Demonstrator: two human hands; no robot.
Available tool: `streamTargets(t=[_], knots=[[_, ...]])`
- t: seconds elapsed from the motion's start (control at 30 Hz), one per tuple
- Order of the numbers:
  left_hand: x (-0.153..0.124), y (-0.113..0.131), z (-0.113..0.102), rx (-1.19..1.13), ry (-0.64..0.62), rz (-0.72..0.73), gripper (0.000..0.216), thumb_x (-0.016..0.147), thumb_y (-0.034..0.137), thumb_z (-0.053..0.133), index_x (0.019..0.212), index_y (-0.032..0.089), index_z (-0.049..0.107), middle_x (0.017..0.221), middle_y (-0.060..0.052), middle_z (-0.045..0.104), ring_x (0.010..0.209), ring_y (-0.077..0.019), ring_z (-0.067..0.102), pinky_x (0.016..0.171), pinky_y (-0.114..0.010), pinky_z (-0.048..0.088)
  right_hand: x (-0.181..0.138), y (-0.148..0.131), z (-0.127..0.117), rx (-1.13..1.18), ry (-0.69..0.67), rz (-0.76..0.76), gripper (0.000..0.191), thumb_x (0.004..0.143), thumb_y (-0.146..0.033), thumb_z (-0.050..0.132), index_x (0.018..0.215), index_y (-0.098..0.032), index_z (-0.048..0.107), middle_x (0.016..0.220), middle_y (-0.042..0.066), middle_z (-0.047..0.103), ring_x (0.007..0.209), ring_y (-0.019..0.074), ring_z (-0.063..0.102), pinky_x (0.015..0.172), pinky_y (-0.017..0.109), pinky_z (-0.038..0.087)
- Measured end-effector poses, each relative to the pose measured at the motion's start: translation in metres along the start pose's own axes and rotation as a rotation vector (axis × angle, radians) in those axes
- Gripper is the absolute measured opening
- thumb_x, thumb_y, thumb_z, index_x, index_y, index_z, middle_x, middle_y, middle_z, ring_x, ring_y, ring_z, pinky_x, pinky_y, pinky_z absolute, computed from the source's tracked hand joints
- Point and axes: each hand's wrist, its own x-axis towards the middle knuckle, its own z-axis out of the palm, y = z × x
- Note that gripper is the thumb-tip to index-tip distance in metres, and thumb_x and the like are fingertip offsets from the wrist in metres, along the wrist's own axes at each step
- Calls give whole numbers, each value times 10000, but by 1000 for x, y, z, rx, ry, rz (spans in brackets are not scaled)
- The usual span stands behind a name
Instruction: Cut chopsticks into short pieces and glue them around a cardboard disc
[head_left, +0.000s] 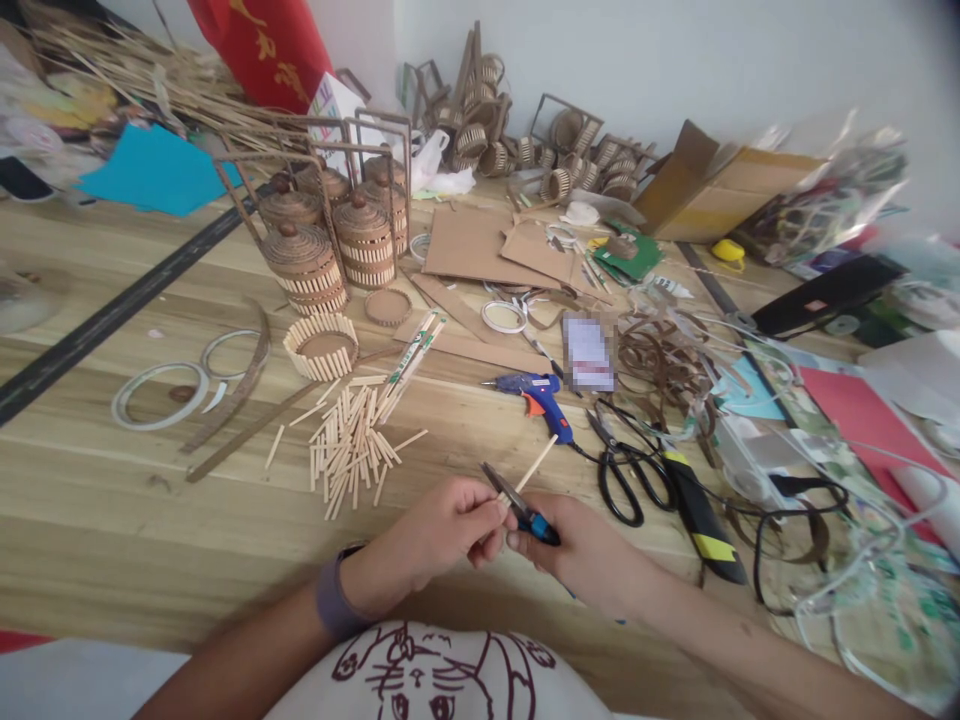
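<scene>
My left hand (442,535) pinches a thin bamboo stick (537,462) that slants up to the right. My right hand (585,550) is closed on small cutting pliers (517,505) with blue handles; their dark jaws sit across the stick near my left fingertips. Both hands hover low over the wooden table (112,500), close to my body. A pile of short cut sticks (352,445) lies just ahead on the left.
A blue glue gun (536,392), black scissors (626,465) and a black-and-yellow knife (701,515) lie right of centre. A small stick-walled basket (322,347), woven lidded baskets (330,245), tape rings (161,393), cardboard sheets (469,245) and tangled cords (795,500) crowd the table.
</scene>
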Motion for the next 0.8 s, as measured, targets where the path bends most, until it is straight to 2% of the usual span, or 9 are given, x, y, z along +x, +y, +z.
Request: streamTargets(t=[0.2, 0.3, 0.4, 0.47, 0.53, 0.57, 0.63, 0.7, 0.8], knots=[[1, 1, -5, 100, 67, 91, 333, 860, 464, 435, 717, 176, 522, 545, 36, 475, 504, -109, 422, 519, -239, 342, 0, 9, -8, 10, -18, -115, 179, 856, -348, 491, 872, -192, 578, 796, 10, 606, 737, 163, 520, 683, 271, 429], [-1, 4, -8, 138, 195, 151, 324, 903, 451, 386, 782, 187, 529, 554, 45, 458, 521, -122, 428, 528, -241, 343, -7, 11, -18, -52, 34, -50, 243, 871, -418, 482, 869, -193, 574, 785, 20, 596, 735, 175, 529, 672, 281, 439], [-2, 6, -10, 253, 310, 126, 311, 926, 418, 354, 818, 192, 539, 565, 48, 463, 533, -132, 449, 537, -246, 338, -16, 10, -22, -112, 217, -8, 244, 892, -431, 460, 842, -208, 545, 748, 22, 599, 691, 177, 546, 650, 294, 457], [-1, 4, -10, 362, 314, 110, 305, 933, 380, 342, 791, 193, 537, 574, 43, 481, 554, -139, 478, 553, -249, 344, -19, 8, -18, -181, 431, -107, 184, 901, -386, 469, 874, -215, 532, 838, 50, 629, 768, 198, 591, 705, 320, 484], [0, -1, -8, 469, 288, 117, 298, 937, 343, 339, 761, 195, 528, 578, 40, 494, 567, -145, 498, 567, -251, 349, -16, 6, -12, -278, 619, -281, 115, 911, -306, 473, 949, -213, 530, 1032, 102, 628, 977, 235, 605, 826, 364, 491], [1, -3, -8, 522, 277, 125, 294, 939, 327, 341, 751, 196, 525, 578, 37, 502, 567, -148, 503, 568, -252, 349, -14, 5, -9, -332, 669, -362, 119, 915, -269, 468, 999, -210, 528, 1132, 126, 603, 1083, 250, 578, 881, 382, 482], [2, -8, -7, 637, 274, 148, 291, 944, 309, 352, 741, 196, 526, 597, 23, 535, 577, -157, 519, 567, -257, 344, -6, 6, -3, -431, 668, -427, 182, 927, -232, 455, 1095, -200, 516, 1242, 153, 562, 1167, 264, 549, 903, 395, 483], [3, -11, -6, 747, 295, 178, 286, 951, 300, 369, 750, 193, 541, 667, -7, 599, 631, -174, 558, 582, -264, 352, 2, 9, 2, -522, 618, -375, 192, 935, -234, 447, 1107, -186, 517, 1166, 152, 607, 1053, 275, 613, 802, 386, 518], [3, -12, -5, 877, 331, 226, 291, 972, 292, 364, 817, 189, 588, 799, -46, 670, 738, -205, 613, 638, -281, 388, 9, 13, 6, -649, 594, -246, 106, 928, -241, 453, 959, -181, 535, 894, 97, 655, 777, 265, 660, 628, 351, 507]])
